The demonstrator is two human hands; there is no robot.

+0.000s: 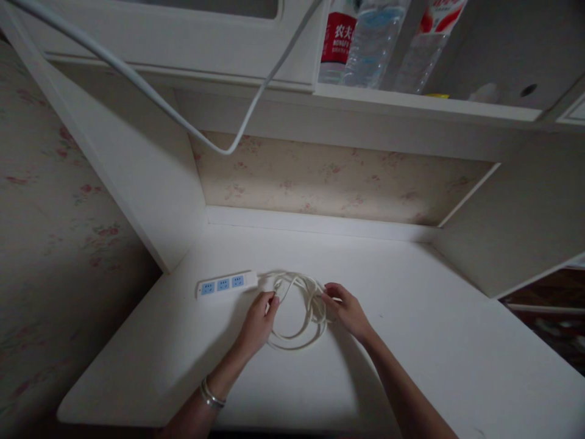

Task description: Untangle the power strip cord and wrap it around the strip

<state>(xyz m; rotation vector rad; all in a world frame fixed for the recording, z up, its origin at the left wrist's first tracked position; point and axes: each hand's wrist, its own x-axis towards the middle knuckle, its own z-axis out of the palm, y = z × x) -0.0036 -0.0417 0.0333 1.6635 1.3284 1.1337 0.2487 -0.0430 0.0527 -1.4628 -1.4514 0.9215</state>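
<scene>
A white power strip (227, 284) with blue socket faces lies on the white desk, left of my hands. Its pale cord (297, 347) runs from the right end and lies in loose loops between both hands. At the left side of the coil, my left hand (257, 320) pinches the cord between thumb and fingers; a bracelet is on that wrist. On the opposite side, my right hand (345, 308) has its thumb and fingers closed around the upper right strands of the coil. Part of the cord is hidden behind my fingers.
The desk (402, 366) extends around the coil, with side panels left and right. Above it, a shelf (425, 107) holds several plastic bottles (375, 46). A thick white cable (196, 134) hangs down in front of the cabinet. Floral wallpaper (315, 183) covers the back.
</scene>
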